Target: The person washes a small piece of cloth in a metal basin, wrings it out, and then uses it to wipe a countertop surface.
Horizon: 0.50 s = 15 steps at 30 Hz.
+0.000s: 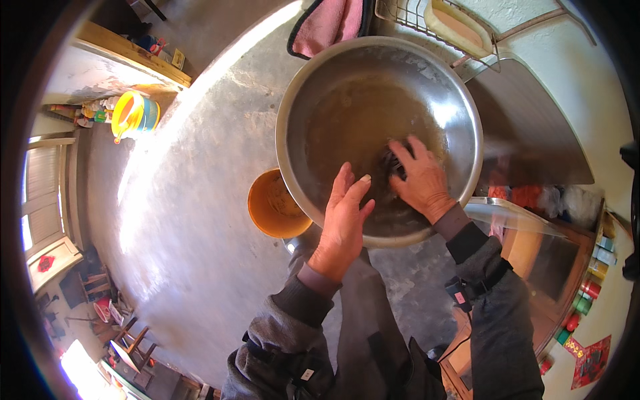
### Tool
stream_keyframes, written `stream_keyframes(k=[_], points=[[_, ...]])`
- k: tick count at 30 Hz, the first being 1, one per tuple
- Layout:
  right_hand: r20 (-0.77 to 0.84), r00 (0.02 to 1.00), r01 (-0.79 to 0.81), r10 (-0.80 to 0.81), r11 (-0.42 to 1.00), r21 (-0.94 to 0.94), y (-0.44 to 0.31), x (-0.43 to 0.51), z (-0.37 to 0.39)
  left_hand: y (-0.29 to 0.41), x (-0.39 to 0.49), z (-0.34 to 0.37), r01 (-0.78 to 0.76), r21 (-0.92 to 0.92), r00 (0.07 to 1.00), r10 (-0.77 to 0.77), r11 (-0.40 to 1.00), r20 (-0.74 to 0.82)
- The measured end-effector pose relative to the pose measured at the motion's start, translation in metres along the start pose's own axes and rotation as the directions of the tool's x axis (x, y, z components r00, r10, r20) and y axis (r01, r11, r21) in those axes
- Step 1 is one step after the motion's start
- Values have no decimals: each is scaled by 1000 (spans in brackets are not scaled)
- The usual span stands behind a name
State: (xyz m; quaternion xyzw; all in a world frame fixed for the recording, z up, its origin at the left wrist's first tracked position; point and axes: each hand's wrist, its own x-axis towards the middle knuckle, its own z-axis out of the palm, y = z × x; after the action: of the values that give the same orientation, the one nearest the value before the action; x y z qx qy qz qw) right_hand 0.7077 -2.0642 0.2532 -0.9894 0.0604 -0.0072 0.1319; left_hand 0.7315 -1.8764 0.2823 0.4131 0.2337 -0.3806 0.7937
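Note:
A large round stainless steel basin [291,107] holds brownish, cloudy water. Over its inside right part my right hand [421,177] grips a dark, blurred clump, perhaps a scrubbing pad [392,162], with curled fingers. My left hand [345,220] is above the near left rim, its fingers apart and nothing in it. An orange bucket [256,212] stands on the floor to the left, partly covered by the basin's rim.
A pink towel [325,30] with dark edging lies beyond the basin. A wire rack [410,17] holds a pale oval dish [459,27] at the wall. Rightward are a dark board [530,125] and a wooden cabinet [520,250]. A yellow bucket [132,117] stands far left.

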Motion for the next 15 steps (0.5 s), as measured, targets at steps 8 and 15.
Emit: stream_keyframes(k=[8, 15], points=[[-24, 999, -31, 32, 999, 24, -4, 4, -3, 4, -4, 2, 6, -5, 999, -6, 1000, -43], [-209, 977, 100, -51, 968, 231, 11, 10, 10, -20, 6, -20, -77, -78, 997, 76, 994, -11]])
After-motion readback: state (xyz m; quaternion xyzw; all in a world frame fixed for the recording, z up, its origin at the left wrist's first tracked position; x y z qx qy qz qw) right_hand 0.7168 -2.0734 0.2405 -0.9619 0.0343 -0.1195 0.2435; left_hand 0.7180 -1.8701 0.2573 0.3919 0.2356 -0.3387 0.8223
